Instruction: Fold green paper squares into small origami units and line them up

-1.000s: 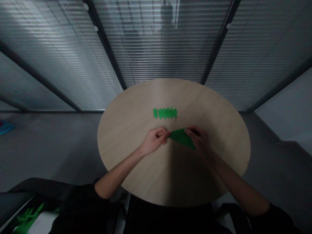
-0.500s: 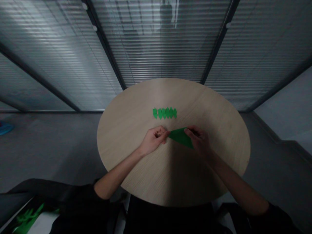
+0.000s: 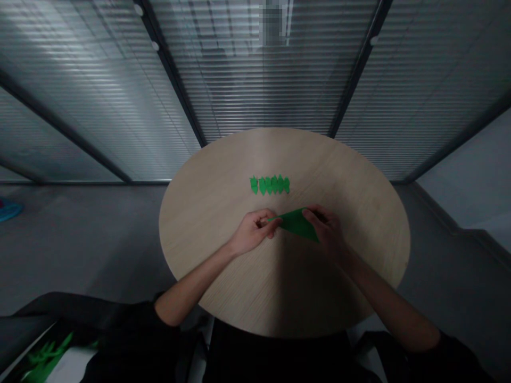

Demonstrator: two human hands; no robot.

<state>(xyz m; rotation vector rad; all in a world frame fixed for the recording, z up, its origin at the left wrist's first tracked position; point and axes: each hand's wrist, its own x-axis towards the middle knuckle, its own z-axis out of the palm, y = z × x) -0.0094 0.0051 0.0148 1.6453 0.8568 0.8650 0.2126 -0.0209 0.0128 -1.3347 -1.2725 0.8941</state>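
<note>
A folded piece of green paper (image 3: 298, 224), roughly triangular, is held between my two hands above the table. Its narrow left tip is pinched by the fingers of my left hand (image 3: 257, 230), and a thin green strip shows over them. My right hand (image 3: 328, 230) grips the wider right end, thumb on top; the fingers underneath are partly hidden. Just beyond my hands, several small green folded paper pieces (image 3: 270, 184) lie in a row on the table.
The round wooden table (image 3: 223, 170) stands against glass partitions with blinds (image 3: 263, 90). At the lower left, a container holds green pieces (image 3: 48, 354) and a white object (image 3: 72, 366). A blue thing (image 3: 8, 210) lies on the floor at far left.
The paper has shifted slightly to the right. My left fingers have moved a little over its tip, where a thin green strip now shows. My right hand keeps its grip.
</note>
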